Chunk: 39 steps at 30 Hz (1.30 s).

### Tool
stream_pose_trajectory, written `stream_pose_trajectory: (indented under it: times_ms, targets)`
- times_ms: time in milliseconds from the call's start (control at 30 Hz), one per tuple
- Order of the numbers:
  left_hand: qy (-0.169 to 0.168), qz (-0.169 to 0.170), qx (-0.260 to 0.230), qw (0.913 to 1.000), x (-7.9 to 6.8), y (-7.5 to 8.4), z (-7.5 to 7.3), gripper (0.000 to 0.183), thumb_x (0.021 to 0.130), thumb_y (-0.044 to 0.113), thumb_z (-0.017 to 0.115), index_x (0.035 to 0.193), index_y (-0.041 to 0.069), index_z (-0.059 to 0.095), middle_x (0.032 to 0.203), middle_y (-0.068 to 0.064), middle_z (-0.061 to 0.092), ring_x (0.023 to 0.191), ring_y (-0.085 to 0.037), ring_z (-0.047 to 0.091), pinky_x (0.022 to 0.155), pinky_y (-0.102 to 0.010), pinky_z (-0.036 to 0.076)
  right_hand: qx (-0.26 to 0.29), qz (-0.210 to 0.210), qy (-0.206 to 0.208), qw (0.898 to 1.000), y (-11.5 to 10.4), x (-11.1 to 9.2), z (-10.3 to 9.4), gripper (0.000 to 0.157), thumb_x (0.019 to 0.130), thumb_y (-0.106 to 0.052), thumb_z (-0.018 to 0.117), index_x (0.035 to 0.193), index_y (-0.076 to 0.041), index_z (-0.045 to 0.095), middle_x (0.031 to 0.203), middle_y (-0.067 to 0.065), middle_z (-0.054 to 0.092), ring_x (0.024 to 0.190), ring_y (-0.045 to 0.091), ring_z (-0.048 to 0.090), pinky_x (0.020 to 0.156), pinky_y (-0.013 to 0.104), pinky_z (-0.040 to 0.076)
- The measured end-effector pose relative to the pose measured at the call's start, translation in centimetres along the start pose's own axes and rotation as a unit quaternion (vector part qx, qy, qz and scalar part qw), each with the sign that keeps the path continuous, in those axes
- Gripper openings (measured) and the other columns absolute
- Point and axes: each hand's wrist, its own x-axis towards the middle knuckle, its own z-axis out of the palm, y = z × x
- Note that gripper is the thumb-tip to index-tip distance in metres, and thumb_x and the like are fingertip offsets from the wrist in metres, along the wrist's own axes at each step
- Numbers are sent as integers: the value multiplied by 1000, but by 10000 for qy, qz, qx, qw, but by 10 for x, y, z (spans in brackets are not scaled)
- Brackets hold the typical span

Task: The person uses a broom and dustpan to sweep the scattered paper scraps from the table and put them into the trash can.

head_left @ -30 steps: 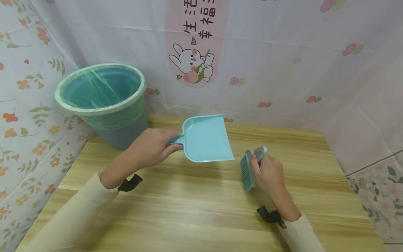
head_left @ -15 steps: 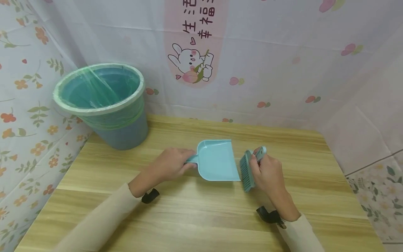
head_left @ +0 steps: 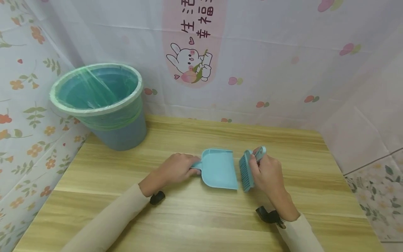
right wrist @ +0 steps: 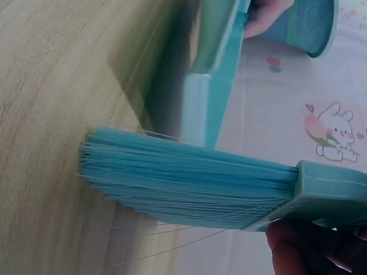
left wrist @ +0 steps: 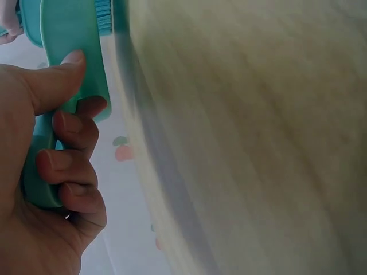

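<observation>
My left hand [head_left: 178,168] grips the short handle of a light-blue dustpan [head_left: 218,168], whose wide lip faces right. In the left wrist view, the fingers [left wrist: 69,163] wrap the handle and the thumb lies along the pan's back edge. My right hand [head_left: 268,172] holds a matching hand brush [head_left: 247,170] by its handle, just right of the dustpan's lip. The right wrist view shows the brush's blue bristles [right wrist: 189,177] with their tips at the tabletop, and the dustpan [right wrist: 218,80] close behind them with a shadow under it.
A blue bucket [head_left: 126,134] lined with a thin green bag stands at the table's back left corner. Behind the wooden table [head_left: 201,217] hangs a white printed curtain [head_left: 267,63], with a floral curtain [head_left: 28,105] along the left. Black wrist straps show at both sleeves.
My left hand has brought the dustpan down and to the right, so its lip is now close beside the brush. My right hand and the brush have stayed nearly still.
</observation>
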Motion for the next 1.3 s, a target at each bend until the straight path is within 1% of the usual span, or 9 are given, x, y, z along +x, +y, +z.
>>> stream_pose_trajectory:
  times_ms: [100, 267, 600, 700, 767, 933, 1100, 1167, 1300]
  targets:
    - [-106, 0, -93, 9999, 2, -1, 1, 19, 106, 29, 76, 106, 11, 68, 98, 1, 72, 83, -13, 63, 79, -37, 57, 0, 10, -17, 10000, 0, 0, 0, 15, 103, -8, 54, 96, 1, 62, 61, -6, 36, 49, 10, 35, 42, 29, 28]
    - [-331, -66, -197, 9992, 5, -4, 4, 24, 107, 32, 75, 96, 16, 61, 84, 7, 57, 75, -11, 49, 71, -31, 48, -1, 29, -16, 10000, 0, 0, 1, 14, 103, -8, 54, 96, 1, 62, 61, -5, 37, 49, 11, 35, 43, 30, 28]
    - [-543, -263, -434, 9972, 10, -6, 6, 31, 103, 30, 80, 90, 19, 54, 76, 8, 42, 71, -10, 42, 65, -28, 38, -1, 44, -5, 10000, -2, 1, 2, 14, 103, -8, 55, 96, 2, 62, 61, -3, 41, 49, 12, 36, 43, 30, 29]
    - [-615, -388, -481, 9962, 10, -5, 4, 27, 102, 30, 82, 95, 17, 59, 78, 8, 46, 72, -10, 45, 66, -28, 37, -23, 44, -5, 10000, -3, 2, 3, 15, 103, -8, 54, 95, 1, 62, 61, -4, 40, 49, 11, 35, 43, 30, 29]
    - [-673, -516, -525, 9950, 9, -4, 3, 23, 101, 30, 82, 106, 13, 68, 88, 6, 61, 79, -11, 53, 71, -30, 44, -39, 32, -11, 10000, -3, 2, 2, 15, 103, -8, 54, 94, 1, 62, 61, -5, 39, 49, 11, 34, 43, 30, 29]
    - [-712, -748, -603, 9928, 6, -4, 0, 44, 100, 31, 84, 135, 6, 73, 124, -5, 74, 100, -17, 66, 89, -38, 55, -75, 33, -67, 9999, -4, 2, 2, 15, 104, -8, 55, 95, 1, 62, 61, -5, 39, 49, 10, 34, 43, 29, 29]
    - [-478, -726, -708, 9937, 4, -7, -1, 42, 98, 32, 86, 130, 7, 76, 121, -3, 75, 96, -15, 66, 85, -35, 55, -190, -118, -310, 9993, -8, 4, -6, 13, 105, -7, 58, 101, 2, 67, 64, -1, 52, 52, 10, 46, 45, 29, 38]
    - [-402, -701, -770, 9937, 4, -7, -3, 41, 97, 31, 87, 128, 6, 77, 119, -3, 76, 92, -14, 64, 82, -34, 54, -234, -344, -381, 9984, -10, 5, -10, 10, 105, -6, 62, 104, 1, 69, 68, 1, 59, 55, 9, 52, 48, 29, 42]
    - [-348, -620, -815, 9941, 5, -7, -5, 36, 99, 27, 86, 125, 5, 77, 114, -2, 77, 85, -13, 61, 78, -31, 52, -253, -1078, -463, 9928, -16, 7, -16, 8, 102, -7, 68, 107, -2, 71, 74, 2, 64, 55, 9, 51, 48, 29, 42]
